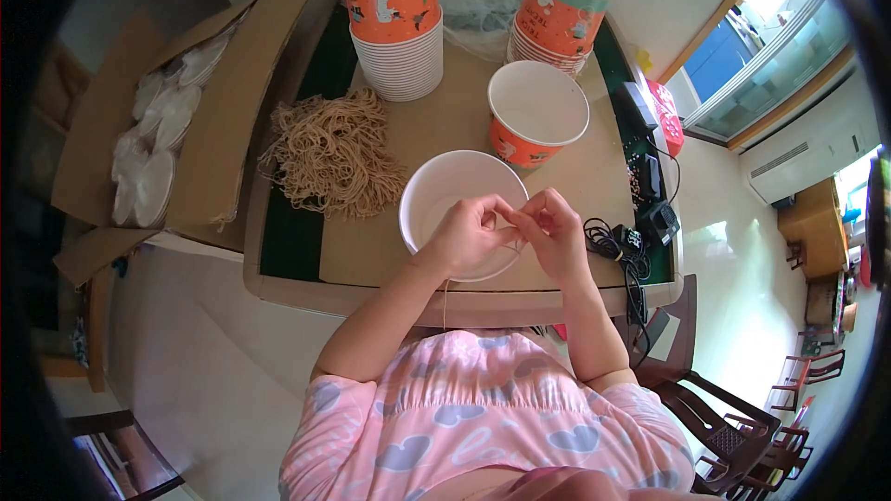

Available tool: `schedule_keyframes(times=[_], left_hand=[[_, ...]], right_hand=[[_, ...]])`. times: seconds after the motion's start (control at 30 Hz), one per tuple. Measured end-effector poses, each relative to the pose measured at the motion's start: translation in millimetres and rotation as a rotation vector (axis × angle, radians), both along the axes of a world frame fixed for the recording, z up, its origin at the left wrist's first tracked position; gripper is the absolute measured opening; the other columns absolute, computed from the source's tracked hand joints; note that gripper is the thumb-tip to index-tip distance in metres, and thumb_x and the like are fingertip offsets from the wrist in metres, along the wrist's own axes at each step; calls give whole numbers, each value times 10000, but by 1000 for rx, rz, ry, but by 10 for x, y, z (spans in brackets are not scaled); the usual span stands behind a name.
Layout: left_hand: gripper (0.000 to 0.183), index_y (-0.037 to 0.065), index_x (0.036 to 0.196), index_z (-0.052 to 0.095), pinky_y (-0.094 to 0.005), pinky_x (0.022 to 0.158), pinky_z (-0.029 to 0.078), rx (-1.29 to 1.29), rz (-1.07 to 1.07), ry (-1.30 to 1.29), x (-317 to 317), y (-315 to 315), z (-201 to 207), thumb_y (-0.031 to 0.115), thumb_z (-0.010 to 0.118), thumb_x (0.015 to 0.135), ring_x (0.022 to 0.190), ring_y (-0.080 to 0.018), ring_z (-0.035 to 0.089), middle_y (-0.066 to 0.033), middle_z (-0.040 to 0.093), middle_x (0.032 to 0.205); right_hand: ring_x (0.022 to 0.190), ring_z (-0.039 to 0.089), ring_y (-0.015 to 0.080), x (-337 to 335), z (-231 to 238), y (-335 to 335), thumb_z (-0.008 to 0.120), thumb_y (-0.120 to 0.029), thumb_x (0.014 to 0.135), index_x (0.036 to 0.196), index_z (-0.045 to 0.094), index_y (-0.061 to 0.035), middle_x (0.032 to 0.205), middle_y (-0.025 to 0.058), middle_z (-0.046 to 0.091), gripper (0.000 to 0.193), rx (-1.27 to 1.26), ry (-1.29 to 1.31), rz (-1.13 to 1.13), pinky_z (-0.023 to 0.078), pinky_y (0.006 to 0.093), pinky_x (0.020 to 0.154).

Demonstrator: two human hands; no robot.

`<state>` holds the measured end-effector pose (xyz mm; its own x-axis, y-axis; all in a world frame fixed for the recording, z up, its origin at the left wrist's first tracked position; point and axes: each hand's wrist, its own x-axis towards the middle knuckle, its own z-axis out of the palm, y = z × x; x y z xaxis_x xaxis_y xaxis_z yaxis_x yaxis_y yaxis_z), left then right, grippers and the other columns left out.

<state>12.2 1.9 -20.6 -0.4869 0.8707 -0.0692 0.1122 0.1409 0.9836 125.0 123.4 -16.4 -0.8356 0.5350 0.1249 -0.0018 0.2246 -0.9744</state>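
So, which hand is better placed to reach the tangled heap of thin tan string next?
Probably the left hand: the tan string heap lies ahead and to its left, while the right hand would have to reach past it. Both seem busy pinching a thin tan strand.

Smooth paper-like tub, rough matt twine

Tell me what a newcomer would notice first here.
Probably the tall stack of orange tubs at the back of the table. Next, the tangled heap of tan string, in front of it and to the left. Then the left hand and right hand, meeting over the right rim of a white tub.
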Motion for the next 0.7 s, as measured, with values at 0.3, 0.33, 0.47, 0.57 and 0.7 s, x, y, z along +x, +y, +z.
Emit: schedule_keyframes(times=[0.3,0.33,0.47,0.57,0.7], left_hand=[[127,17,791,653,-243,492,343,46,69,-22,-39,37,-98,114,734,786,540,-37,381,54,466,576],[101,12,818,646,-215,528,377,4,41,-20,-52,15,-67,89,712,813,584,-21,436,58,521,636],[72,13,832,636,-185,543,383,-41,17,-25,-59,-9,10,63,687,841,607,-1,459,74,548,673],[73,24,821,636,-186,517,332,138,74,-97,13,29,28,71,688,841,579,4,401,91,499,641],[143,13,801,647,-243,487,340,-26,49,29,-48,1,-14,135,721,798,537,-38,383,47,460,566]], right_hand=[[648,478,59,-27,129,26,649,-83,878,909,637,-24,774,-10,527,68,-268,28,47,402,205,594],[660,476,58,-30,163,27,643,-81,881,968,656,-32,779,-14,527,101,-271,58,41,402,201,609],[679,482,63,-14,215,51,656,-72,864,1017,679,-53,780,-17,525,155,-6,27,89,410,206,633],[690,493,75,-28,197,72,668,-48,836,977,693,-51,782,-6,529,144,174,-6,141,418,219,632],[672,486,103,-49,207,110,690,-38,796,911,690,-35,768,12,533,115,224,36,134,423,242,626]])
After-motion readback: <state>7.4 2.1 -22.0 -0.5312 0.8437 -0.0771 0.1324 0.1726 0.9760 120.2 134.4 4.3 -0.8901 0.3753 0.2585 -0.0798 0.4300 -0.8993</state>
